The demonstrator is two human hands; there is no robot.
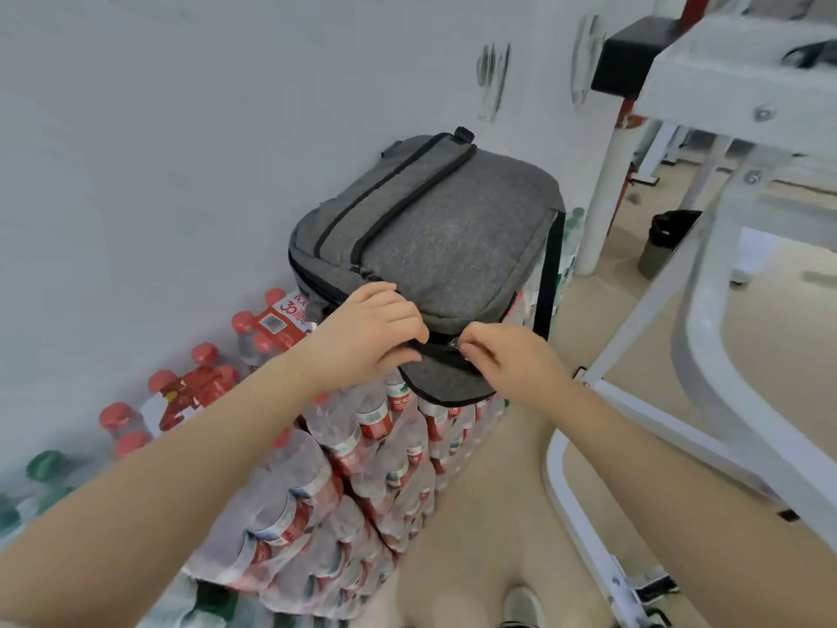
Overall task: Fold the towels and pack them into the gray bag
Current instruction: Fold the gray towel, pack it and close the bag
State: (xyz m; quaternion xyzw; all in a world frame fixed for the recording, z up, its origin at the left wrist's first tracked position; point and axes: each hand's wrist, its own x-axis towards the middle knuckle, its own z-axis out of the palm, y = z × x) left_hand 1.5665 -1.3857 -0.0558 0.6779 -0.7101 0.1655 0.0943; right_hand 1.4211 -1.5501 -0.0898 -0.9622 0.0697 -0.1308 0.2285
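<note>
The gray bag (pixel 444 237) lies on top of a stack of shrink-wrapped water bottles (pixel 353 473), its black-edged straps running across the upper side. My left hand (pixel 367 328) grips the near edge of the bag by the black zipper line. My right hand (pixel 507 360) pinches the small metal zipper pull at the bag's front edge. A gray flap hangs just below both hands. No towel is in view.
More bottles with red caps (pixel 199 378) and green caps (pixel 45 464) stand along the white wall on the left. A white metal frame (pixel 706 337) fills the right side. A dark bin (pixel 666 242) sits on the beige floor behind it.
</note>
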